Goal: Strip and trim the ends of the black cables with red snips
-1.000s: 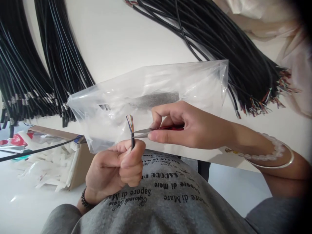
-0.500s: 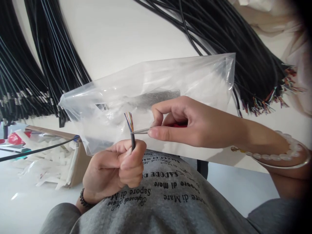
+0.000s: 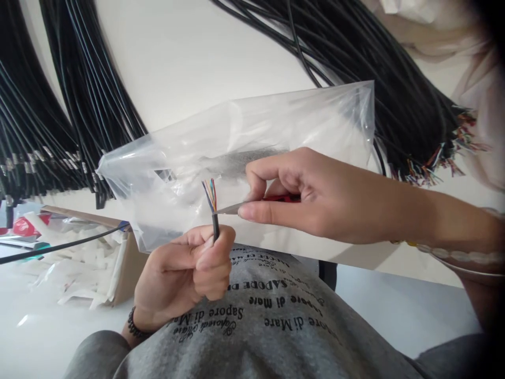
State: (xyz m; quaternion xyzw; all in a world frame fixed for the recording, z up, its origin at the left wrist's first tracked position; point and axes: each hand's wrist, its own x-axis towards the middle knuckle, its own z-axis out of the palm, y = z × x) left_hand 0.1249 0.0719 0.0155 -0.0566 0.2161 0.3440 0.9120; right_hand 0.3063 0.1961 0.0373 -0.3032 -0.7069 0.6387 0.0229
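My left hand (image 3: 185,268) is closed around a black cable (image 3: 215,227), whose stripped end points up between thumb and forefinger. Thin coloured wires (image 3: 210,196), among them blue, orange, red and green, fan out from the cut jacket. My right hand (image 3: 300,195) pinches a pointed metal tool with a red handle (image 3: 281,198); its kind is not clear because the fingers cover much of it. The metal tip lies against the base of the wires, at the jacket's edge. Behind both hands lies a clear plastic bag (image 3: 236,123) with grey material inside.
Bundles of black cables lie at the upper left (image 3: 82,89) and upper right (image 3: 366,79), the right one ending in coloured wires. At the left, a cardboard box (image 3: 128,268) holds white strips, and a single black cable (image 3: 63,245) crosses above it.
My right hand and wrist have turned slightly, and more of the tool's red handle shows. The coloured wires are spread a little differently. My left hand has hardly moved.
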